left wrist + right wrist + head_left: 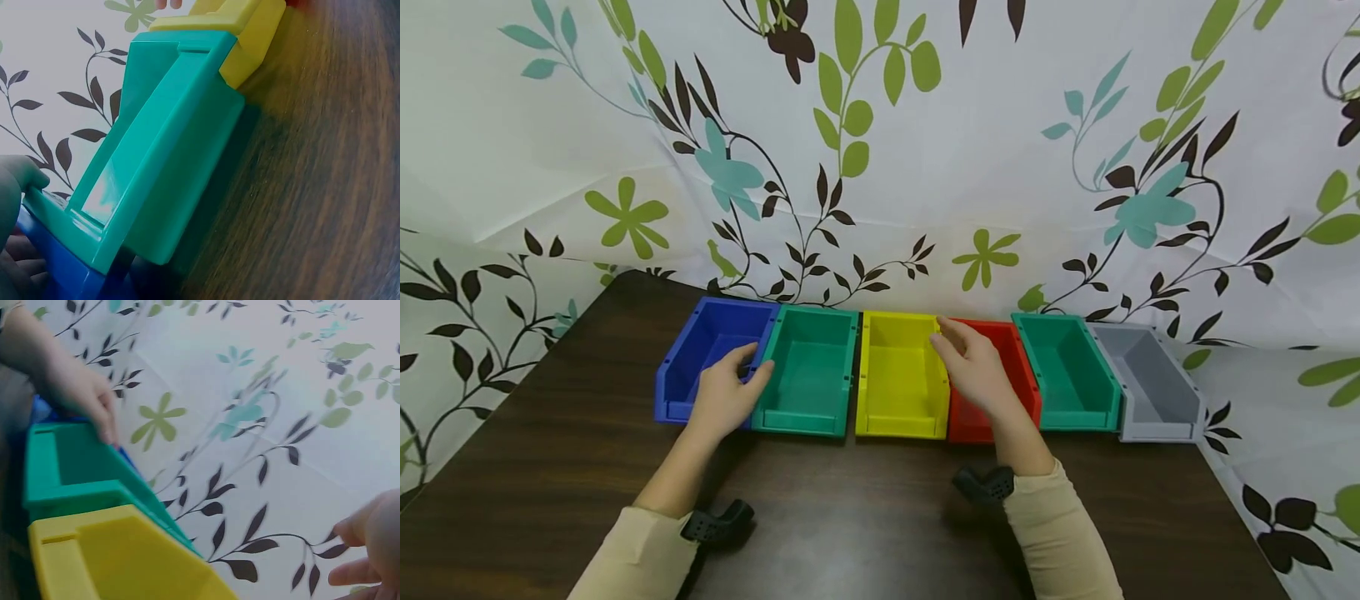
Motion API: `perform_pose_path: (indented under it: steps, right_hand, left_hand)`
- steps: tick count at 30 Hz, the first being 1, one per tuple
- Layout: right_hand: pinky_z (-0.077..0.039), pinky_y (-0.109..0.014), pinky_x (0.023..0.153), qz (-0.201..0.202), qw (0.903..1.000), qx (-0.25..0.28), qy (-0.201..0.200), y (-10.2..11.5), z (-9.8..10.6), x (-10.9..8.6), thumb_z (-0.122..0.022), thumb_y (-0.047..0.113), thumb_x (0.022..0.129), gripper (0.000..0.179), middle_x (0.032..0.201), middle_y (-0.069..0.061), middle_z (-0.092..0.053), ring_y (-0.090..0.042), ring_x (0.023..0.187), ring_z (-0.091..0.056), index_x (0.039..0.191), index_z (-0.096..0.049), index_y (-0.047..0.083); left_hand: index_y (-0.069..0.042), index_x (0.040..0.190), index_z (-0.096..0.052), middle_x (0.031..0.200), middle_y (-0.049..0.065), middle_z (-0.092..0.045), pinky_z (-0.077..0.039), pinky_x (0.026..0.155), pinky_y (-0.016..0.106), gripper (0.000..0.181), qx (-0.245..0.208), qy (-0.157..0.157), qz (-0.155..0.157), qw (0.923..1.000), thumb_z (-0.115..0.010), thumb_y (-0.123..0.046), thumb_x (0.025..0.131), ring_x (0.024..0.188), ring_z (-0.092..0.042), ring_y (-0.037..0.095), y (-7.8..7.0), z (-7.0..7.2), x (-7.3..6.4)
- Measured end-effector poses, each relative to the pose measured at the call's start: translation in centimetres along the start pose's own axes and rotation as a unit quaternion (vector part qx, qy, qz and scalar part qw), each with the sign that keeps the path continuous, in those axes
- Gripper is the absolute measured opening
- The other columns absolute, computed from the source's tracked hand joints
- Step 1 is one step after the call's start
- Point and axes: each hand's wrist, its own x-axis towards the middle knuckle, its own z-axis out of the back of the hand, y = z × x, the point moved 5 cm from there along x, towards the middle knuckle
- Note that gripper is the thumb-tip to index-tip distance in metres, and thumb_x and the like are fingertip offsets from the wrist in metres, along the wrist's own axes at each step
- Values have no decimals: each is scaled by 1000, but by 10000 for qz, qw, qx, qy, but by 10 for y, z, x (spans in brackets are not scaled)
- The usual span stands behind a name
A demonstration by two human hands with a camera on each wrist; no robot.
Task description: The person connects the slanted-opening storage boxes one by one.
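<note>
My left hand (pixel 727 393) is over the side walls where the blue bin (pixel 679 367) and the left green bin (pixel 805 375) meet. Its thumb (pixel 28 172) is right at the green rim in the left wrist view, while the other fingers hang loosely on the blue side. A gap shows between thumb and forefinger. Above the border of the yellow bin (pixel 902 367) and the red bin (pixel 1007 354), my right hand (pixel 977 367) is held with thumb and fingers apart and nothing between them. The right wrist view shows those fingers (pixel 353 572) against the patterned cloth.
Right of the red bin stand a second green bin (pixel 1067 367) and a grey bin (pixel 1157 375), completing a side-by-side row. The dark wooden table (pixel 842 517) extends in front. Behind hangs a white cloth (pixel 970 150) printed with leaves and flowers.
</note>
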Motion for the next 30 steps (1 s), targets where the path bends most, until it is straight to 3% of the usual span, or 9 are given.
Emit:
perform_pose_path:
  steps: [6,11,21,24,27,30]
  right_hand:
    - [-47,-46,96,-709,9909,1137,144,-6,8,3,-39,41,100,56,149,-13,-38,-30,133,-44,147,-33,12]
    - [-49,-44,95,-965,9854,1390,176,-9,8,4,-39,45,99,58,149,-14,-38,-29,132,-45,147,-31,13]
    - [-48,-43,96,-936,9822,1623,149,-13,-5,7,-44,36,100,54,149,-13,-38,-28,131,-47,146,-34,10]
    - [-48,-41,97,-769,9898,1197,38,-17,-10,10,-52,34,97,56,146,-13,-43,-26,129,-49,144,-38,7]
    - [-49,-40,95,-436,9983,354,-176,-17,-16,12,-63,33,91,61,139,-15,-51,-27,124,-54,140,-43,3]
    - [-52,-40,90,-266,9982,-347,-401,-16,-21,12,-68,32,87,64,132,-18,-57,-29,116,-60,138,-46,0]
  left_hand:
    - [6,133,-48,128,28,-55,-46,95,56,54,-56,-16,112,9999,-53,-32,95,118,-54,42,0,2,0]
    - [6,132,-50,127,29,-56,-46,94,56,54,-95,-50,114,9999,-54,-32,95,118,-54,42,1,3,1]
    - [7,133,-49,128,29,-55,-44,95,56,55,-179,-38,245,9995,-53,-33,95,119,-53,42,2,7,2]
    - [7,133,-49,128,29,-55,-45,94,57,55,-168,-71,281,9994,-53,-33,95,118,-53,43,4,8,2]
    - [7,133,-49,128,29,-55,-45,93,57,55,-173,-77,296,9994,-53,-33,95,117,-54,42,5,8,2]
    - [6,133,-48,128,29,-55,-45,93,57,55,-184,-48,310,9993,-52,-34,95,118,-53,42,6,7,2]
